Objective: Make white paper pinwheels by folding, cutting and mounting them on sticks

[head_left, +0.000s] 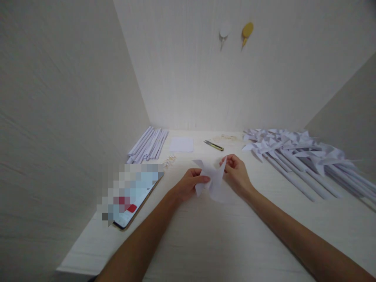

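Note:
Between my hands, just above the table, is a white paper pinwheel (216,181) with some of its points folded inward and others standing out. My left hand (189,184) grips it from the left, the thumb pressed over its middle. On the other side, my right hand (236,172) pinches a raised paper corner between thumb and fingertips. Beyond the hands lie small thread snips (214,145) with a yellowish handle. Left of them rests a flat stack of white paper squares (181,144).
Rolled paper sticks (148,145) lie at the back left, near small pale pieces (169,160). A phone (136,196) lies at the left. Finished-looking pinwheels on sticks (296,156) are piled at the right. Walls enclose the table (205,243); white (225,30) and yellow hooks (247,29) hang behind.

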